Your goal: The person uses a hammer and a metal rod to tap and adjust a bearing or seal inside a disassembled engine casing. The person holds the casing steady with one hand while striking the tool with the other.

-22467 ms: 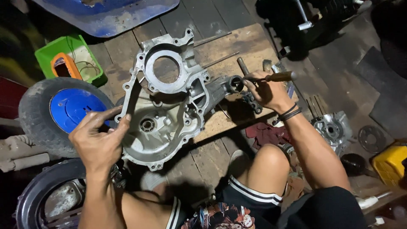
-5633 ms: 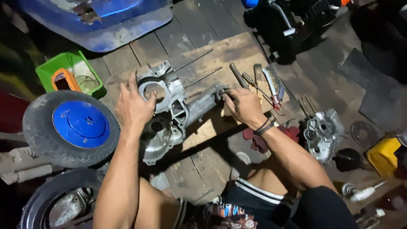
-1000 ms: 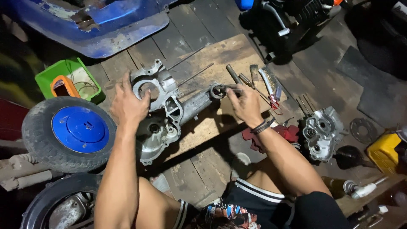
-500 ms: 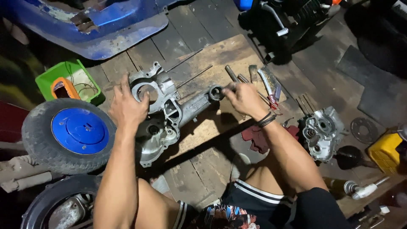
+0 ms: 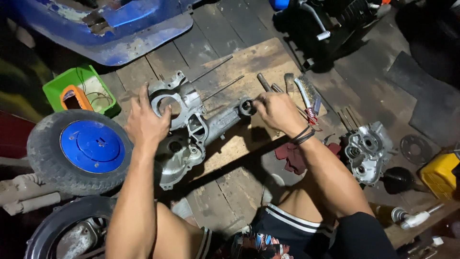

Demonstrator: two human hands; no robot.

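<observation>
A grey metal engine case (image 5: 184, 127) lies on a wooden board (image 5: 261, 60) at the centre of the frame, set on a plank floor (image 5: 225, 201). The left hand (image 5: 143, 122) rests on the case's left side, fingers spread and pressed flat against the casting beside its large round opening; it braces rather than closes round anything. The right hand (image 5: 278, 111) sits at the case's narrow right end, fingertips pinched on a small dark ring-shaped part (image 5: 247, 106) at the tip; whether the ring is loose or fixed to the case cannot be told. Two thin studs (image 5: 218, 79) project from the case toward the upper right. Just right of the right hand, a wire brush (image 5: 306, 93) and several dark tools (image 5: 266, 82) lie on the board. A second, smaller case (image 5: 366, 151) sits at the right of the frame, with a red rag (image 5: 292, 156) between it and the forearm. At the left stands a wheel (image 5: 79, 151) with a blue hub, and above it a green tray (image 5: 79, 91) holding an orange piece. A blue body panel (image 5: 120, 29) fills the upper left. A yellow container (image 5: 438, 175) sits at the right edge.
</observation>
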